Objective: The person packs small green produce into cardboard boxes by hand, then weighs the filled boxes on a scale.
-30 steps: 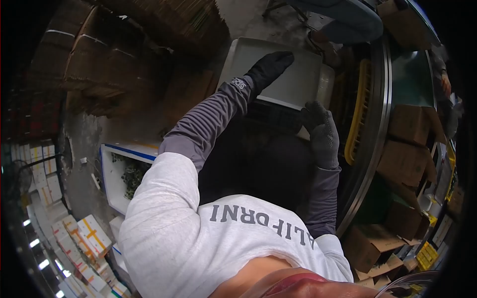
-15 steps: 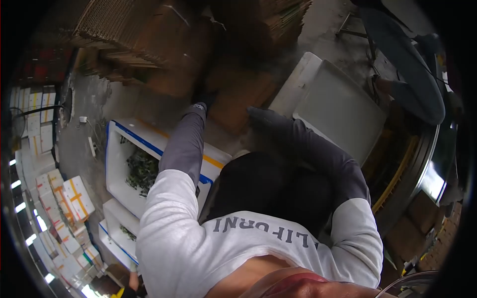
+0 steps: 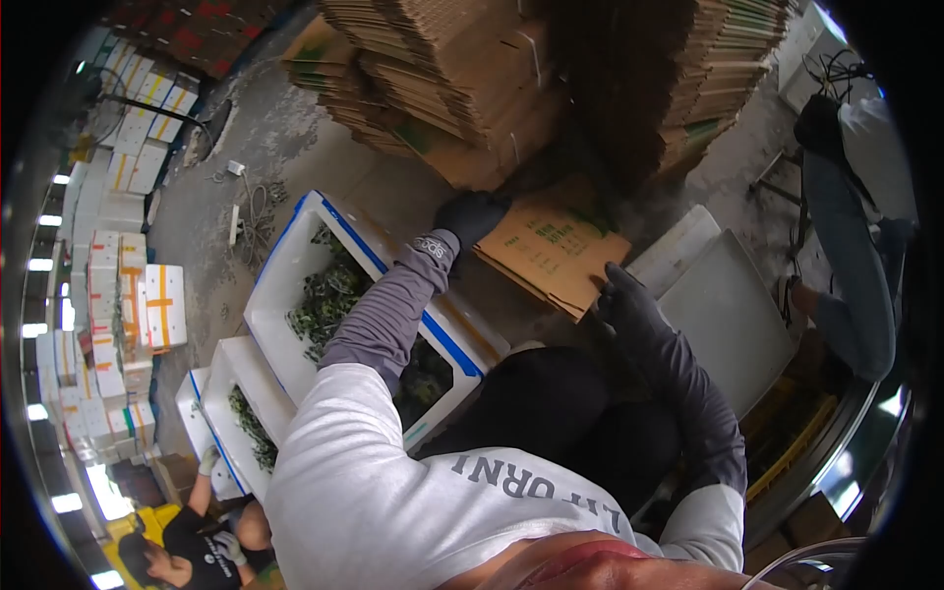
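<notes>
A flattened cardboard box [image 3: 551,246] with green print is between my two hands, in front of my knees. Several layers show along its near edge. My left hand [image 3: 470,216], in a dark glove, closes on its left corner. At its right edge is my right hand [image 3: 626,298], also dark-gloved, with the fingers gripping the cardboard. Just left of my knees stands a white foam box [image 3: 270,285] with blue tape on its rim and leafy greens [image 3: 329,295] inside; my left forearm passes over it.
Tall stacks of flattened cardboard [image 3: 462,69] rise ahead. A grey-white tub [image 3: 733,305] stands to the right, near another person's leg [image 3: 855,265]. A smaller foam box [image 3: 231,364] with greens is at left. A co-worker [image 3: 192,551] sits at lower left; a cable [image 3: 258,211] lies on the floor.
The view has turned and brightened. The flattened box, dark and low before, is now raised towards me and tilted with its print showing, held at both sides by my hands.
</notes>
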The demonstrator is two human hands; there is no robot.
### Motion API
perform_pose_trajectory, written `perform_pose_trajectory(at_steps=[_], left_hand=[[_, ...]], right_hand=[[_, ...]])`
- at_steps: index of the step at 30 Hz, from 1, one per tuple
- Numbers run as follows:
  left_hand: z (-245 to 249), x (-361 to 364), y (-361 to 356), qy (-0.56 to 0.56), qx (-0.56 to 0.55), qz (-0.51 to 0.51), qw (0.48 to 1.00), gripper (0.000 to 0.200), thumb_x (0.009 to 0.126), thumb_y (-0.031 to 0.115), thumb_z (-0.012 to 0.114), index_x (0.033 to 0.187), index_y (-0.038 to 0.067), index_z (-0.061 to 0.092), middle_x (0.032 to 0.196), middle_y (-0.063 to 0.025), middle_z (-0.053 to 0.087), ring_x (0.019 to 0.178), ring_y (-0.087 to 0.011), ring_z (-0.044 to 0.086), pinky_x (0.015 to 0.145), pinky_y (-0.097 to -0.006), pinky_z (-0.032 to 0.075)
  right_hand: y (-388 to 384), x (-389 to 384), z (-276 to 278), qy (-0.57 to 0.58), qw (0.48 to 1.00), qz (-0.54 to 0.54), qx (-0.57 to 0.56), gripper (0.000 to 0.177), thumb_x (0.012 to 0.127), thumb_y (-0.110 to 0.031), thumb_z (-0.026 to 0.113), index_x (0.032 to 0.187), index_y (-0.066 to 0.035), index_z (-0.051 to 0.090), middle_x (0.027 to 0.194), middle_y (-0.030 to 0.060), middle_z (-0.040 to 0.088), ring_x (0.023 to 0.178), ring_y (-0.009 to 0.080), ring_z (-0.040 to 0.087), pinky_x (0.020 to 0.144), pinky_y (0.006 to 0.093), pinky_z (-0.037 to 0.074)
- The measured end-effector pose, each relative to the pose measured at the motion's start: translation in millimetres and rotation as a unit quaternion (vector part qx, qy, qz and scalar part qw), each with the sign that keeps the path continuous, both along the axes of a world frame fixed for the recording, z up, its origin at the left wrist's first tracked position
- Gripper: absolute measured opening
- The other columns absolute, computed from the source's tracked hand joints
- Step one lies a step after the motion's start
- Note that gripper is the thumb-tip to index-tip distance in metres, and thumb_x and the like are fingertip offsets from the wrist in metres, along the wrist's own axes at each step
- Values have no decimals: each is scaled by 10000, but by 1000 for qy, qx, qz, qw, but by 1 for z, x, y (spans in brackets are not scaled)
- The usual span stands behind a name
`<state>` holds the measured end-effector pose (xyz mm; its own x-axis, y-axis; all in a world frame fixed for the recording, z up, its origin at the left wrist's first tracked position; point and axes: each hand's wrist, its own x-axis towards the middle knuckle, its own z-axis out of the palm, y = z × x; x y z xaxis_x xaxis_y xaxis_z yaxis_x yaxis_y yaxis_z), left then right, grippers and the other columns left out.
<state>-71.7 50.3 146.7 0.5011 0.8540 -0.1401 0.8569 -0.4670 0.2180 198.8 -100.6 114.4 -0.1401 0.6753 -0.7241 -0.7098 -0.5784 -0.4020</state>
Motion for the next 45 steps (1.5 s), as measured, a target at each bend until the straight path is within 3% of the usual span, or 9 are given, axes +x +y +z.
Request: perform_pose_trajectory(at_steps=[4,12,18,22,27,29,31,41,45], left_hand=[[8,28,-24,-145,-235,78,958,374,944,340,446,1134,61,606,1049,-191,622,981,-287,593,917,-352,427],[10,112,-72,-565,-556,70,606,287,932,125,504,1173,-23,556,1124,-100,614,1004,-151,588,905,-281,459],[30,144,-96,-566,-445,-23,694,351,908,66,515,1257,35,484,1178,-88,576,1053,-182,582,875,-280,505],[68,181,-130,-452,-519,39,725,417,909,17,474,1322,53,430,1232,-114,549,1091,-211,569,895,-304,502],[72,256,-132,-399,112,-328,849,397,944,160,495,1328,102,416,1169,-117,555,990,-204,580,827,-340,507],[80,273,-134,-454,-43,-306,835,418,937,175,517,1335,105,409,1165,-102,552,986,-193,575,842,-342,496],[104,294,-143,-508,-578,-85,633,465,911,148,554,1346,91,401,1182,-71,545,1018,-174,559,901,-330,472],[78,290,-137,-461,-490,-84,735,464,937,426,511,1257,97,444,1167,-103,517,1106,-218,517,818,-391,538],[86,287,-139,-449,-479,-77,750,454,941,412,505,1263,100,432,1234,-117,461,1167,-230,462,817,-445,538]], right_hand=[[-25,55,46,-142,972,10,186,424,889,-237,594,1233,-12,491,843,7,525,679,91,516,564,252,469],[-102,97,117,-415,889,-77,177,548,846,-194,619,1322,5,433,910,20,527,861,128,551,798,291,475],[-120,97,108,-325,870,-305,211,585,799,-129,683,1303,40,437,1089,116,565,1006,195,548,915,309,434],[-123,103,131,-370,845,-214,320,632,764,-150,696,1308,38,434,1130,129,575,978,186,582,856,288,477],[-130,117,194,-616,743,-100,242,596,758,-132,652,1310,-26,453,1107,119,588,938,188,608,808,306,494],[-128,120,195,-704,664,-47,248,584,755,-142,656,1300,-50,468,1091,118,591,936,205,612,809,313,495],[-121,115,179,-727,645,-26,236,591,748,-183,681,1292,-73,478,1101,120,589,967,232,605,835,330,486],[-134,135,147,-588,795,-20,146,803,740,-470,644,1342,9,412,1267,204,523,1138,269,542,984,336,384],[-136,164,160,-729,682,-39,55,616,780,-270,569,1327,-24,430,1141,224,599,1065,325,588,920,377,443]])
